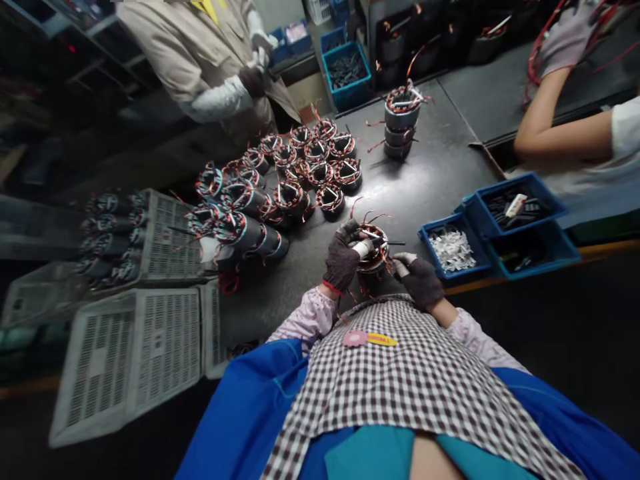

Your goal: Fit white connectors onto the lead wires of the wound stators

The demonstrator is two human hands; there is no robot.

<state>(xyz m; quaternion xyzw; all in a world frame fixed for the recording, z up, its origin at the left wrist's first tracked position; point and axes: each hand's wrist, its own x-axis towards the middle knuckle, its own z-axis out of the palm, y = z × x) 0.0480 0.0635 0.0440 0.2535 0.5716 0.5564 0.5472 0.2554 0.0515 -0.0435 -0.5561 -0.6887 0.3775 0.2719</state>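
At the near edge of the dark worktable (425,183), the person's left hand (345,257), in a dark glove with a pale thumb, is closed on the left side of a wound core (374,265), which sits right in front of the apron. The right hand (419,277) is narrow, its pale fingertips close together at the copper wires on the core's right side; I cannot tell whether they pinch one. A thin black sleeve (396,243) juts from the core to the right.

For lettering, there is little to go on. On the checked apron (350,393), beside a pink flower badge (355,339), a yellow tag (382,340) carries a few small letters, which I can't read with certainty. In a blue bin of black pieces (530,183) to the right lies a white item (515,205) with reddish print, too small to make out. I can read no brand on the cores.

Just right of the hands stands a blue tray of white pieces (435,253). A stack of cores (399,137) rises farther back, and many more cores (330,200) crowd the table's left. Across the table a co-worker in a beige jacket (175,53) stands with gloved hands together; at the right, another worker's gloved hand (567,40) is among red wires.
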